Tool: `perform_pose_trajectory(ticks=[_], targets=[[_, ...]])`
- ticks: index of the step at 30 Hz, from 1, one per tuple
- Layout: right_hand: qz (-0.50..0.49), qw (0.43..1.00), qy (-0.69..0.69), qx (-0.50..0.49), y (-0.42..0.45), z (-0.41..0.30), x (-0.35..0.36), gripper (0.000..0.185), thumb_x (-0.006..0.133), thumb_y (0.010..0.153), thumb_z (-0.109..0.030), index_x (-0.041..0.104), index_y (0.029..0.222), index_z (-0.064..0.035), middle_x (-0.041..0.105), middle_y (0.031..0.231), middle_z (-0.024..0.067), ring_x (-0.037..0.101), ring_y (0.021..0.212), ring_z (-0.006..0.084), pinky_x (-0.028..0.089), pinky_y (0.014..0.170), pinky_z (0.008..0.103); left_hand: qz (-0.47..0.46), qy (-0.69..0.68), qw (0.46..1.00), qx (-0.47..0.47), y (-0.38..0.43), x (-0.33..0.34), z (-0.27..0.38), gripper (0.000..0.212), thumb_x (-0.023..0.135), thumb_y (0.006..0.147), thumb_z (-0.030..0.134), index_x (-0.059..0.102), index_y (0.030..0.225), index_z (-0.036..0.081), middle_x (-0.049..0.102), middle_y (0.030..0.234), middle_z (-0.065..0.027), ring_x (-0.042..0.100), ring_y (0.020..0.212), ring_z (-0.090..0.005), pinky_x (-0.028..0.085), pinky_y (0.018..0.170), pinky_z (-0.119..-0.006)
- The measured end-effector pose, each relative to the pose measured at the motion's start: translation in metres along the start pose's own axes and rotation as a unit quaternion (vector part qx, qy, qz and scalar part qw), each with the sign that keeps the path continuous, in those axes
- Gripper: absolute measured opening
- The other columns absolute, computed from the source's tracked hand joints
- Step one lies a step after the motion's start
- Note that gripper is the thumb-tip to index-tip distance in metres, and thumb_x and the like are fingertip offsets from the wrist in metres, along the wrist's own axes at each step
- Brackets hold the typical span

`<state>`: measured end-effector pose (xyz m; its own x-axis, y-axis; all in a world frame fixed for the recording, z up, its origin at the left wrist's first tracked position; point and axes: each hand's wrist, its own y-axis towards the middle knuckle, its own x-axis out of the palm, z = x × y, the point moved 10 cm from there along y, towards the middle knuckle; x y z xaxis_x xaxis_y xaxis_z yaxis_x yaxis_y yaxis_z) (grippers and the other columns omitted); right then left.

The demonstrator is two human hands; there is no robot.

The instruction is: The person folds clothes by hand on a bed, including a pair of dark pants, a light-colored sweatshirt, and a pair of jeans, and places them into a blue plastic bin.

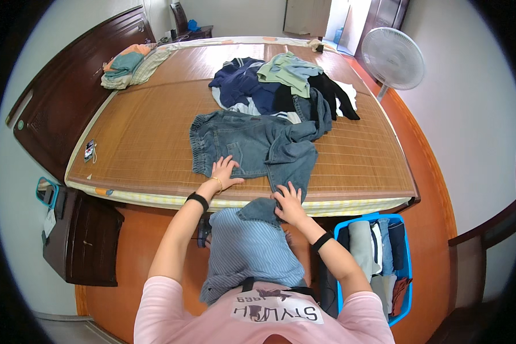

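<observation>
A pair of blue denim jeans [249, 137] lies across the bamboo mat [146, 142] on the bed, its gathered elastic waistband to the left. My left hand [224, 173], fingers spread, rests on the jeans just right of the waistband, by a pocket. Lower down, my right hand [289, 202] touches a trouser leg that hangs over the bed's near edge onto my lap. Its fingers are apart, and the fabric under the palm is partly hidden. Beyond the jeans lies a heap with a navy garment [245, 86], a light green shirt [284, 73] and a black garment [337, 94].
On the floor at right stands a blue bin [408, 275] of rolled clothes. Folded bedding [129, 66] sits by the headboard [81, 60], and a phone [89, 150] lies at the mat's left. A fan [392, 58] stands right; a dark nightstand [90, 241] is at left.
</observation>
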<state>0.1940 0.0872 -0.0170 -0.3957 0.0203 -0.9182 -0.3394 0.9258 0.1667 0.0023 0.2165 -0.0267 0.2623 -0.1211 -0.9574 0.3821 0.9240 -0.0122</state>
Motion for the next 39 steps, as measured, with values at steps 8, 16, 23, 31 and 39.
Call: perform_pose_trajectory(ticks=[8, 16, 23, 31, 39], targets=[[0.091, 0.992, 0.078, -0.036, 0.005, 0.056, -0.119, 0.038, 0.052, 0.061, 0.011, 0.056, 0.096, -0.0052, 0.060, 0.097, 0.0147, 0.058, 0.096, 0.0327, 0.047, 0.082, 0.0374, 0.118, -0.004, 0.984, 0.132, -0.045, -0.074, -0.040, 0.023, 0.065, 0.075, 0.007, 0.050, 0.093, 0.008, 0.059, 0.091, -0.0131, 0.057, 0.087, -0.0360, 0.047, 0.072, -0.043], [0.237, 0.919, -0.195, 0.249, -0.072, 0.241, -0.218, 0.049, 0.059, 0.074, -0.002, 0.052, 0.120, -0.0154, 0.056, 0.100, 0.0147, 0.055, 0.096, 0.0349, 0.047, 0.078, 0.0448, -0.126, -0.051, 0.989, 0.056, -0.101, -0.055, -0.093, 0.019, 0.071, 0.068, 0.010, 0.061, 0.084, 0.010, 0.059, 0.081, -0.0056, 0.058, 0.077, -0.0236, 0.047, 0.069, -0.033], [-0.002, 0.953, -0.023, 0.303, -0.063, 0.211, -0.075, 0.057, 0.050, 0.086, -0.050, 0.039, 0.137, -0.0251, 0.012, 0.151, 0.0158, 0.006, 0.140, 0.0360, 0.011, 0.101, 0.0705, -0.042, -0.170, 0.985, 0.007, -0.077, -0.083, -0.068, 0.027, 0.068, 0.080, 0.029, 0.062, 0.089, 0.004, 0.064, 0.087, -0.0066, 0.060, 0.081, -0.0172, 0.048, 0.072, -0.031], [0.123, 0.963, 0.189, 0.148, -0.071, 0.181, -0.109, 0.059, 0.058, 0.086, -0.037, 0.040, 0.135, -0.0095, 0.036, 0.140, 0.0193, 0.033, 0.131, 0.0333, 0.028, 0.106, 0.0429, -0.098, 0.016, 0.991, -0.087, -0.022, 0.001, -0.056, 0.078, 0.049, 0.080, 0.064, 0.023, 0.144, 0.029, 0.000, 0.153, -0.0129, -0.002, 0.137, -0.0466, 0.008, 0.107, -0.061], [0.224, 0.969, 0.026, 0.099, -0.112, 0.217, -0.130, 0.043, 0.044, 0.073, 0.009, 0.056, 0.112, -0.0032, 0.057, 0.113, 0.0178, 0.052, 0.110, 0.0352, 0.042, 0.095, 0.0376, -0.153, 0.019, 0.981, -0.114, -0.008, 0.000, -0.066, 0.082, 0.043, 0.077, 0.073, 0.012, 0.145, 0.038, -0.012, 0.153, -0.0056, -0.012, 0.137, -0.0446, 0.001, 0.105, -0.064]])
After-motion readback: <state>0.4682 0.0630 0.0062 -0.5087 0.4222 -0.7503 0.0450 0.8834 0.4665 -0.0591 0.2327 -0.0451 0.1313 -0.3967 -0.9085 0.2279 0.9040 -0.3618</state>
